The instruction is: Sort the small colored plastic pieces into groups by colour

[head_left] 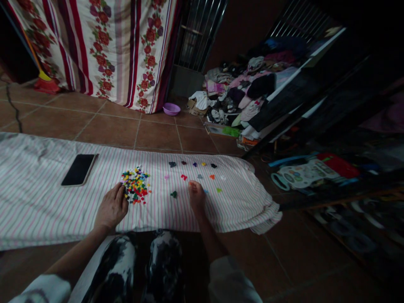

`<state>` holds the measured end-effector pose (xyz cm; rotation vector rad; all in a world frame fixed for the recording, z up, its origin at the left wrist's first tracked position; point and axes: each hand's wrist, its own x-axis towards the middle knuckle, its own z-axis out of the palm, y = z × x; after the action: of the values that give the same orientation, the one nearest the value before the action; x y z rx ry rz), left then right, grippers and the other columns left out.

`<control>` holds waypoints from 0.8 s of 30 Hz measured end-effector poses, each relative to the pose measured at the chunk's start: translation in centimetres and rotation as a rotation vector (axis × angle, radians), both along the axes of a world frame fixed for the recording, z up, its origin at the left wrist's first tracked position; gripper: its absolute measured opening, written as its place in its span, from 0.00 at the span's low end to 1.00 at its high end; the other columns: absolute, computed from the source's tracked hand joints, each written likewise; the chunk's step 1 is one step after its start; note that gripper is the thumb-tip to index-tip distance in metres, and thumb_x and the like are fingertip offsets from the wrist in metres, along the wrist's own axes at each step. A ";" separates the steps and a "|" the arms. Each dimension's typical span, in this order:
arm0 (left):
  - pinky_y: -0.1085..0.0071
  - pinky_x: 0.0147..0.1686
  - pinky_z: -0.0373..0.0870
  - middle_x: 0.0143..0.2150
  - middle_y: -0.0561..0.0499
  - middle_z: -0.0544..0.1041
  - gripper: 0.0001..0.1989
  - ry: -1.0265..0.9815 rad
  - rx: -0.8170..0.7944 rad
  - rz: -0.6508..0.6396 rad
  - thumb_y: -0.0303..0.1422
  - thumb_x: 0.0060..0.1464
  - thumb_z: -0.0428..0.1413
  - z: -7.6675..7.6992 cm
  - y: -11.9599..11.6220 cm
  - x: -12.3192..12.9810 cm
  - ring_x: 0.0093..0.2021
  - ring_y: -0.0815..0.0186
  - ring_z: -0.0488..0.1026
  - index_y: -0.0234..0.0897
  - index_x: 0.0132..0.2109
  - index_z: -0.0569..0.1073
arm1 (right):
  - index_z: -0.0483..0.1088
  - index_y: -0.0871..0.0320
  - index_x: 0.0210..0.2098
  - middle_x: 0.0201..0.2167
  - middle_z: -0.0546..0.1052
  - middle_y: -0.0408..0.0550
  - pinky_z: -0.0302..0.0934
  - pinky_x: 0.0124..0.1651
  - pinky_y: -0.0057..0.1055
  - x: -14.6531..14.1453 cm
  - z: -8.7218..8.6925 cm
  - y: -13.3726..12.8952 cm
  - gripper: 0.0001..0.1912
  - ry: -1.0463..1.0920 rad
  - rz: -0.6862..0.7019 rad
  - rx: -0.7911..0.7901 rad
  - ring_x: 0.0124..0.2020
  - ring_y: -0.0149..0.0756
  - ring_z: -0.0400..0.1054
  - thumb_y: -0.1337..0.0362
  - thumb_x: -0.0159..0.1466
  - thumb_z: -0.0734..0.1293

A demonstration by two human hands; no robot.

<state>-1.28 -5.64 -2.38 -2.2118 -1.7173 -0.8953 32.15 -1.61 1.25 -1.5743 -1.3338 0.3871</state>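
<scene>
Pile of bits [136, 186] on cloth-covered desk [41, 202]. Left hand [112, 205] touching pile at 8 o'clock; right hand [197, 196], fingers curled, at 3 o'clock among small heaps [184, 177]. Dim view: cannot tell whether either grips. Phone [78, 170] at 10 o'clock; purple bowl [171, 110] on floor [116, 125], 1 o'clock.

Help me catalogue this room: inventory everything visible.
Striped cloth: one, whitish, foreground
Phone: one, black, on cloth
Loose pieces: many, multicoloured, on cloth
Small clusters: at least thirteen, mixed colours, right of pieces
Floral curtain: one, white, red, upper left
Broom: one, red, far left
Basin: one, purple, by curtain
Clothes pile: one, mixed, upper middle
Barred windows: two, dark, top
Tiled floor: one, brown, beneath
Rack: one, dark, right
Patterned trousers: one, black, white, bottom
Left hand: one, at pieces
Right hand: one, by clusters
</scene>
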 end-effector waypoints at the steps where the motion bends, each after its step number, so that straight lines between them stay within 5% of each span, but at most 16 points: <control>1: 0.50 0.56 0.67 0.58 0.31 0.68 0.25 0.004 0.002 0.002 0.32 0.58 0.45 0.0 0.0 0.0 0.60 0.48 0.66 0.29 0.61 0.59 | 0.73 0.59 0.41 0.37 0.79 0.53 0.68 0.39 0.33 0.9 0.0 0.3 0.17 -0.003 -0.027 -0.026 0.37 0.38 0.74 0.56 0.61 0.59; 12: 0.52 0.54 0.69 0.57 0.31 0.68 0.25 0.051 0.042 0.023 0.31 0.58 0.45 0.0 0.1 0.0 0.58 0.49 0.68 0.29 0.62 0.58 | 0.75 0.62 0.44 0.45 0.79 0.56 0.62 0.52 0.32 10.1 1.5 3.8 0.21 -0.284 -0.224 -0.187 0.46 0.39 0.72 0.63 0.60 0.57; 24: 0.52 0.54 0.69 0.58 0.32 0.68 0.25 0.049 0.047 0.032 0.31 0.58 0.46 -0.1 0.1 0.0 0.58 0.49 0.68 0.30 0.62 0.58 | 0.78 0.58 0.46 0.39 0.79 0.52 0.60 0.42 0.28 15.1 2.2 6.2 0.19 -0.581 -0.307 -0.573 0.39 0.38 0.71 0.66 0.62 0.58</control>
<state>-1.30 -5.56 -2.51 -2.1518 -1.6876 -0.8578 47.28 4.62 3.44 -2.4701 -1.4404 0.1182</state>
